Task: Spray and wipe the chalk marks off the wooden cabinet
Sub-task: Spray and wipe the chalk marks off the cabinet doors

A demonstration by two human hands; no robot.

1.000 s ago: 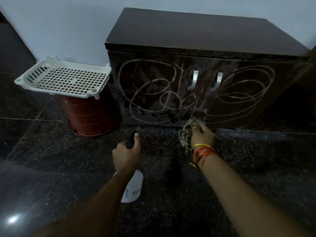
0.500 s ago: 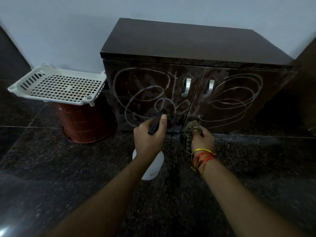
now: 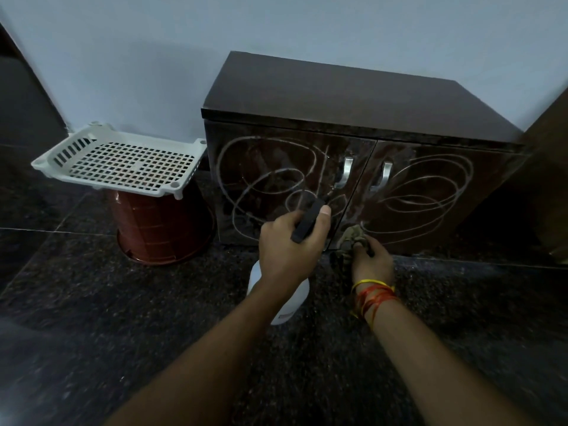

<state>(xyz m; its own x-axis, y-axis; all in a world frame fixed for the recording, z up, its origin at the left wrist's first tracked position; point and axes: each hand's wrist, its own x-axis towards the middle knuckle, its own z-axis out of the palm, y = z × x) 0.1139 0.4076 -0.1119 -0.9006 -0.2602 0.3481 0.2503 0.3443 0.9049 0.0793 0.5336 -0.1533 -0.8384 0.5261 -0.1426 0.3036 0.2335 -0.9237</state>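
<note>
A dark wooden cabinet [image 3: 353, 96] stands against the wall, with looping white chalk marks [image 3: 270, 186] on both doors. My left hand [image 3: 289, 244] grips a white spray bottle [image 3: 287, 298] by its black head, whose nozzle points at the left door. My right hand [image 3: 370, 261] holds a greenish cloth [image 3: 350, 236] against the bottom of the doors, near the gap between them. Red and yellow threads circle my right wrist.
A white perforated plastic tray [image 3: 120, 162] rests on an upturned red-brown bucket [image 3: 163, 229] to the left of the cabinet. The floor [image 3: 123, 318] is dark speckled stone. A dark wooden panel [image 3: 550, 179] rises at the right edge.
My left hand has lifted the spray bottle from near the floor up toward the left door. My right hand stays with the cloth at the door bottom. The view has shifted left.
</note>
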